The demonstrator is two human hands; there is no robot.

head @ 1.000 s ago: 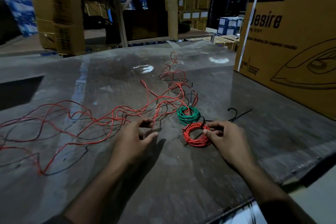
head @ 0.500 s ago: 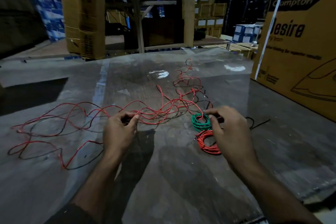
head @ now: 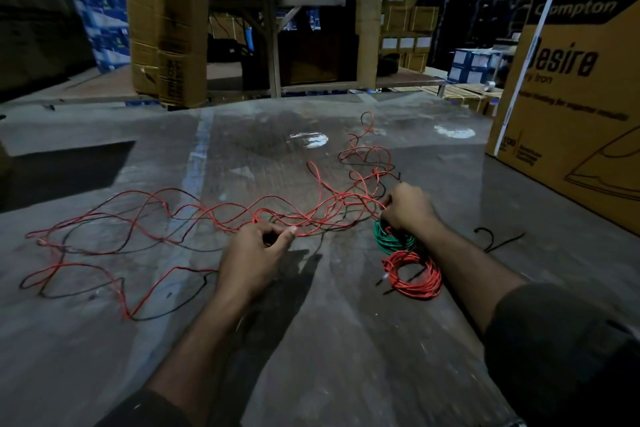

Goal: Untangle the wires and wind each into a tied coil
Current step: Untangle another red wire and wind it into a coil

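Observation:
A long tangle of red wire [head: 194, 215] and black wire [head: 104, 229] sprawls across the grey table [head: 311, 340] from the left edge to the far middle. My left hand [head: 252, 256] pinches strands of the tangle between thumb and fingers near the table's centre. My right hand [head: 407, 206] grips red strands at the tangle's right side, just above a wound green coil [head: 391, 241]. A wound red coil [head: 412, 276] lies in front of the green one, beside my right forearm.
A large printed cardboard box [head: 575, 107] stands on the table at the right. A short loose black wire piece [head: 495, 239] lies right of my forearm. Stacked cartons [head: 166, 21] and a metal rack [head: 273, 17] stand beyond the far edge.
My right hand left the red coil, passed over the green coil and took hold of the tangle's right side. My left hand slid left and closed on strands.

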